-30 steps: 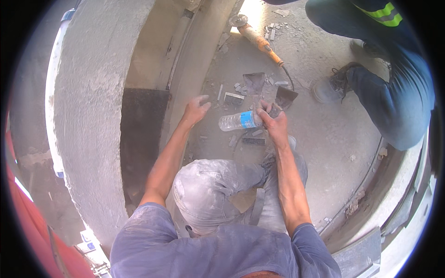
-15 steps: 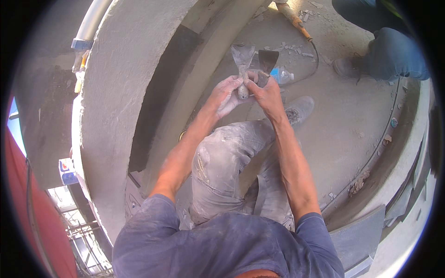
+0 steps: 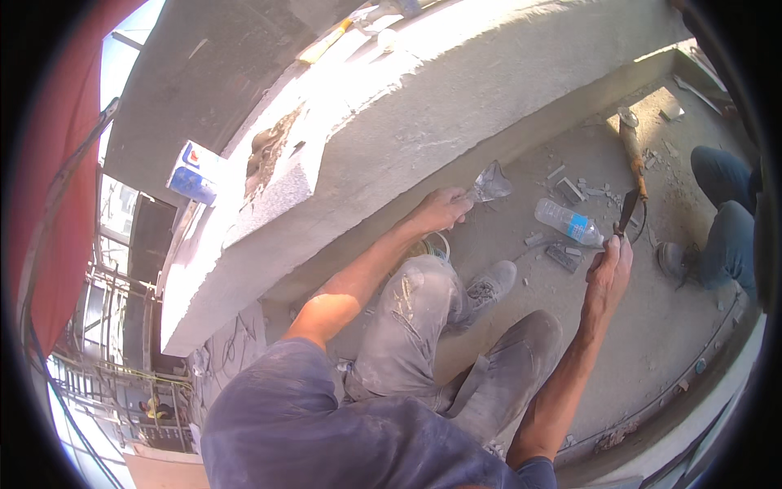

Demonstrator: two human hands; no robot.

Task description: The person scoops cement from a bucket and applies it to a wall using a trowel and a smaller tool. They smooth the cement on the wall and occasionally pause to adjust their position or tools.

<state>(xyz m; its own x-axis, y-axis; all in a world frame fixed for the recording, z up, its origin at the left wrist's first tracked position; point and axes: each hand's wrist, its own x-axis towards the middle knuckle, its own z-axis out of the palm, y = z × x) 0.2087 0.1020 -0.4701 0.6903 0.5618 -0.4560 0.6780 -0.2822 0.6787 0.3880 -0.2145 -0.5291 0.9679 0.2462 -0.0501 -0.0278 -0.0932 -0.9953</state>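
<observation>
Left hand (image 3: 440, 210), at frame centre, pinches a crumpled clear plastic bag (image 3: 490, 182) against the foot of the grey concrete wall (image 3: 423, 106); right hand (image 3: 609, 265), centre right, is closed around a small dark trowel (image 3: 628, 213) pointing up. Judgement: the bag's mouth should be held steady and open and the blade brought over level, so nothing spills. Bag and trowel are well apart, with a clear plastic bottle (image 3: 568, 222) lying between them on the dusty floor (image 3: 652, 342)

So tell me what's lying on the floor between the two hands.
In the head view, between the left hand and the right hand: a clear plastic bottle with a blue label, plus small grey stone offcuts on the dusty concrete floor.
</observation>
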